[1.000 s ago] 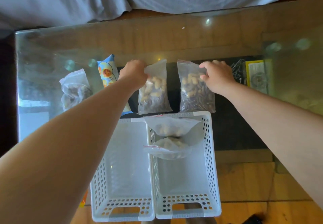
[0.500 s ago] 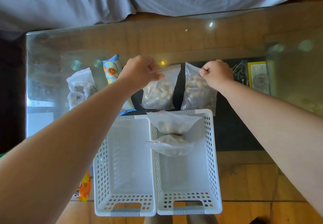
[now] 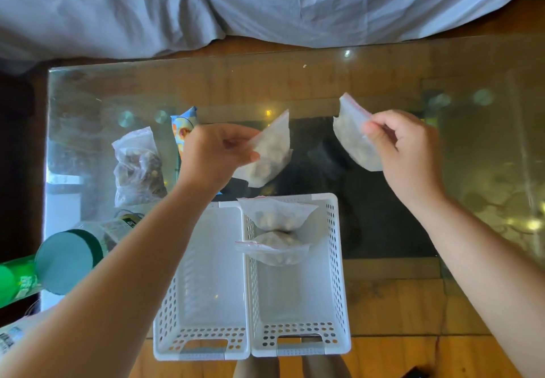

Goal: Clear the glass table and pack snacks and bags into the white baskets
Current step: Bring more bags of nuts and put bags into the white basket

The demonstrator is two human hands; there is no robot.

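Now both hands pinch a nut bag each, left hand [image 3: 216, 153], right hand [image 3: 405, 149]; best lower them gently into the right basket [image 3: 336, 259].

You are working with both forearms bare right up to the frame edge, showing no sleeve, watch or band. Your left hand [image 3: 216, 153] and right hand [image 3: 404, 147] are wearing no gloves or rings that show.

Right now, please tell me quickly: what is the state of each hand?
Left hand: pinches a clear zip bag of nuts, lifted above the table.
Right hand: pinches another clear zip bag, also lifted.
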